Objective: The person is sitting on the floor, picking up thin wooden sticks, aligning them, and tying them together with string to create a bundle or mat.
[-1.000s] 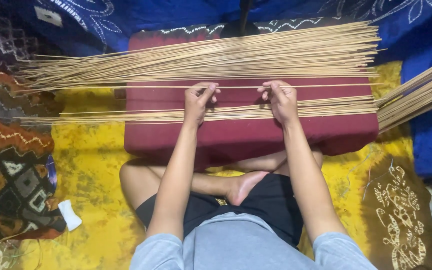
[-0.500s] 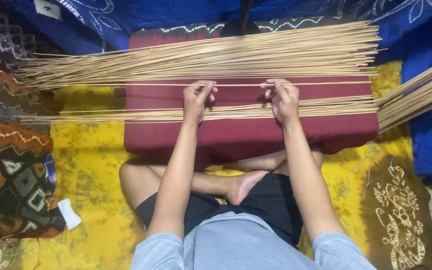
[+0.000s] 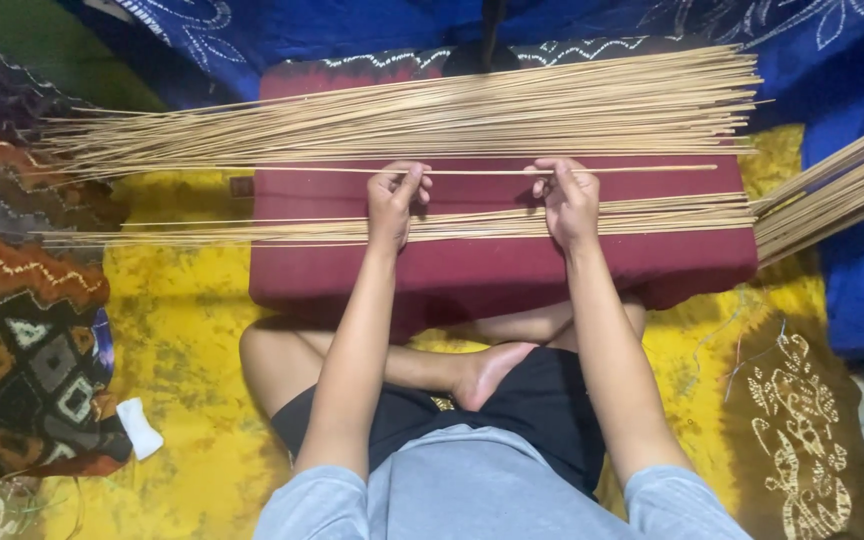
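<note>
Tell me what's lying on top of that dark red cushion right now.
On the dark red cushion lie a big far bundle of thin sticks and a smaller near bundle. The left hand and right hand hold a single stick between them. The sticks cover parts of the cushion's top.

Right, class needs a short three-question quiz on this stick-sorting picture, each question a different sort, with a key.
1. True or false: both hands hold one thin stick between them.
2. What do the stick bundles rest on? A) maroon cushion B) glass table C) metal tray
3. Fill in: the larger stick pile lies ____ from the person than the hands.

Key: 1 true: left hand and right hand pinch it. 2 A, the maroon cushion. 3 farther.
</note>
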